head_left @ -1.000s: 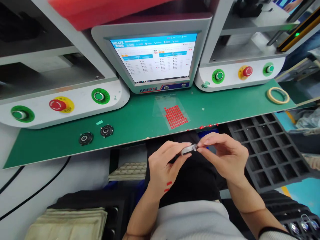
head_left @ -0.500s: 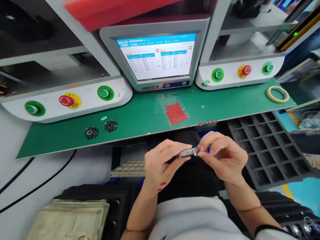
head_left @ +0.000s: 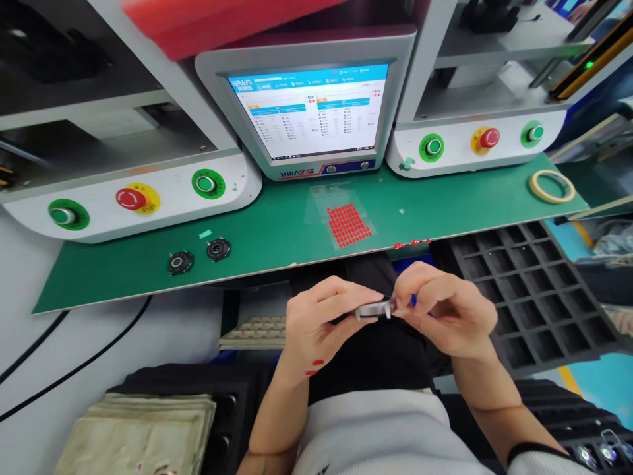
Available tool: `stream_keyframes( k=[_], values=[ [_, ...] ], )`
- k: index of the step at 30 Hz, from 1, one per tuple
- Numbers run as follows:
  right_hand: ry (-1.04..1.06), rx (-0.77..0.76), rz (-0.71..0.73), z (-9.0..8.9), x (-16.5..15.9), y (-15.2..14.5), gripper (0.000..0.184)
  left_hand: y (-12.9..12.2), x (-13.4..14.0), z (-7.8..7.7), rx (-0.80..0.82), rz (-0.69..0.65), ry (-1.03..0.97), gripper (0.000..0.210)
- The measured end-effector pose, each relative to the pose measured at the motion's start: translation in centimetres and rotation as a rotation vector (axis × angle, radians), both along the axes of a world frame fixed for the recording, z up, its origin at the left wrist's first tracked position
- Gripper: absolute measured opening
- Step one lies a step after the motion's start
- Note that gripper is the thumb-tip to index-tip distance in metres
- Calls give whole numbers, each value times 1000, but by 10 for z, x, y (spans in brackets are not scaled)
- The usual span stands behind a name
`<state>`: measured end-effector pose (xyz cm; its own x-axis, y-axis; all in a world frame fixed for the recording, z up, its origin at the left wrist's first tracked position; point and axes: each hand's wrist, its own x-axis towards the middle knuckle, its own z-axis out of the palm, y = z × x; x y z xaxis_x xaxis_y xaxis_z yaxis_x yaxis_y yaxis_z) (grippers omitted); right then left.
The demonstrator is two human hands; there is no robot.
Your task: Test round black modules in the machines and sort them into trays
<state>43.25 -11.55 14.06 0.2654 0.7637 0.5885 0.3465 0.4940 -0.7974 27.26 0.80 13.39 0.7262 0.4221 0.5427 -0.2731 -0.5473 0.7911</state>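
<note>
A silver watch case (head_left: 374, 309) is pinched between the thumb and fingers of my left hand (head_left: 321, 323), held edge-on over my lap. My right hand (head_left: 445, 310) has thumb and index finger pressed together at the case's right end; whether they grip the case or something tiny there is hidden. Two red stickers (head_left: 315, 367) are on my left wrist. Beyond my hands, a sheet of small red stickers (head_left: 350, 225) lies on the green bench (head_left: 277, 227). Two round black watch parts (head_left: 180, 262) rest on the bench at left.
A monitor (head_left: 311, 119) stands between two machines with green buttons and red stop knobs (head_left: 131, 198). A tape roll (head_left: 552, 187) sits at the bench's right end. Red bits (head_left: 413, 244) cling to the front edge. A black compartment tray (head_left: 534, 303) is at right, stacked beige trays (head_left: 138, 435) lower left.
Both hands and the watch case have shifted very slightly. At the case's right end, the red bit seen between my right fingertips before no longer shows.
</note>
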Motion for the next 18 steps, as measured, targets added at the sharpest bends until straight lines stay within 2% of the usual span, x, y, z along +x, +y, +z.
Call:
stream_keyframes(
  k=[4,7,10,14,18],
  values=[
    [-22,142,-206,-11,-17,3,35,-7,4,-2,-2,97,-74,35],
    [20,187,-337,-16,-25,4,43,-7,5,-5,-9,100,-98,35],
    [36,174,-331,-15,-25,5,46,-4,5,-7,-26,79,-110,35],
    [-22,168,-298,-9,-20,5,38,0,5,-8,-26,72,-111,32],
    [-121,159,-333,-3,-21,6,30,-4,6,-8,-16,160,-106,29]
  ],
)
